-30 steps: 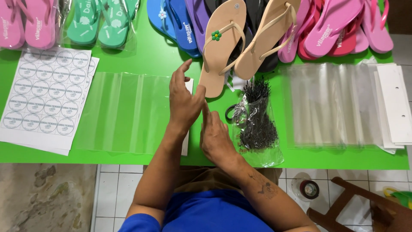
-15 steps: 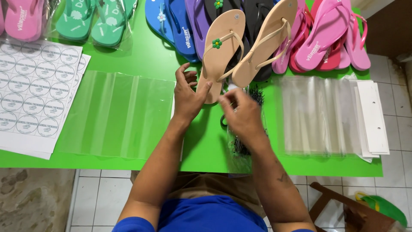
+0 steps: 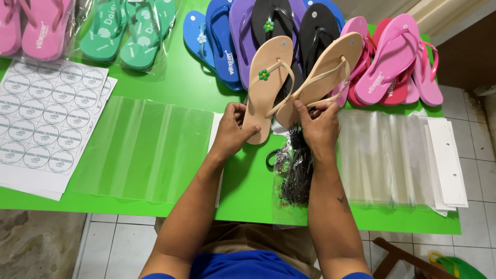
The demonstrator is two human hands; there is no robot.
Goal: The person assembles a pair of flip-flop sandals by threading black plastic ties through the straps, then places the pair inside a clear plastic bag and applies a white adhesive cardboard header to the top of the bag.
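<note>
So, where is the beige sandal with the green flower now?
In the head view, the beige sandal with the green flower lies at table centre, its heel held by the left hand, beside the second beige sandal under the right hand.

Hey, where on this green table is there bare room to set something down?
Bare green table shows between the green sandals and the clear bags, and near the front edge between both forearms. The far side is crowded with sandals, the left with a sticker sheet, the right with stacked sleeves.

Green table bears sandals, clear bags, sticker sheets
</note>
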